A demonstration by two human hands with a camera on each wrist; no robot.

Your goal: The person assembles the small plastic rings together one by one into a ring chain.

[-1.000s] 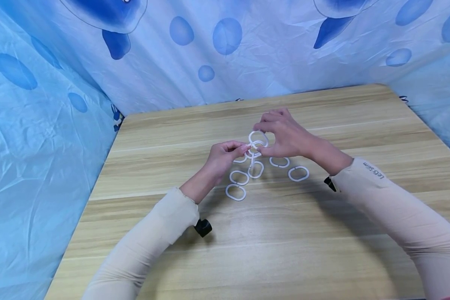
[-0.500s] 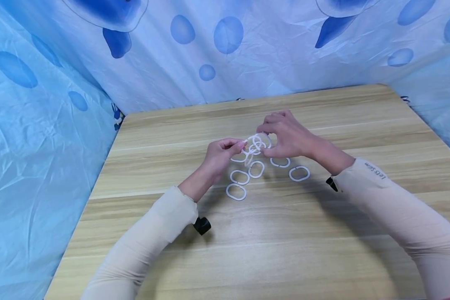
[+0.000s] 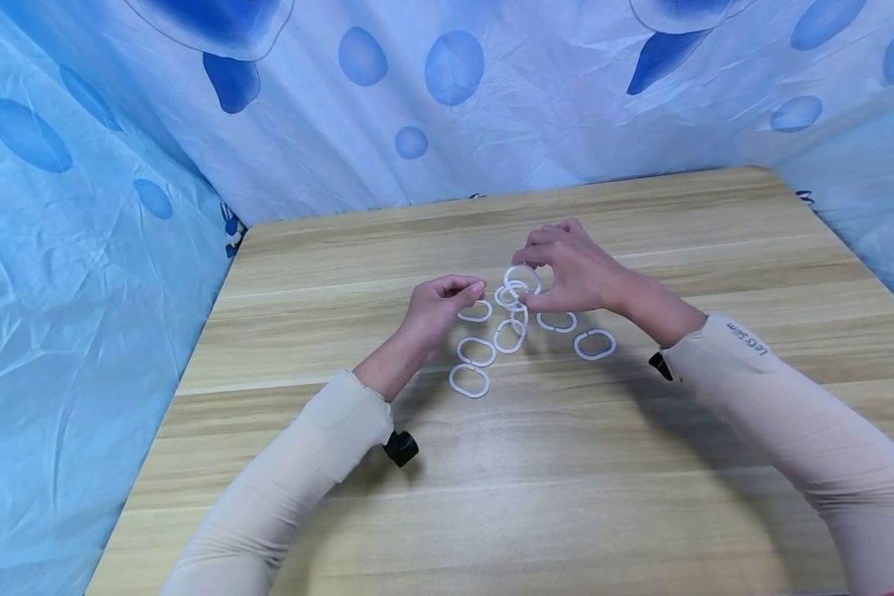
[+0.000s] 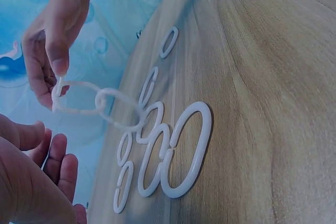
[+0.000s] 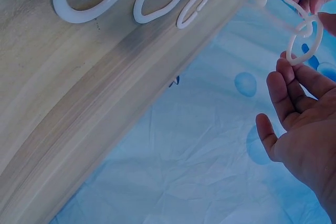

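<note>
My right hand pinches a white plastic oval link between thumb and fingertips, above the table. Through it passes another white link, and a further link dangles below, its lower end close to the links on the table. Each loose link has a small gap in its side. My left hand hovers just left of this chain, apart from it. In the left wrist view its fingers are loosely bent, with nothing seen between them.
Several loose white links lie on the wooden table beneath the hands, including one at the right and one nearest the front. A blue patterned curtain rises behind the table and along its sides.
My left hand has let go of the chain of links and drawn slightly left. The lower links now swing down below the right hand, which keeps its pinch and has shifted slightly right.
</note>
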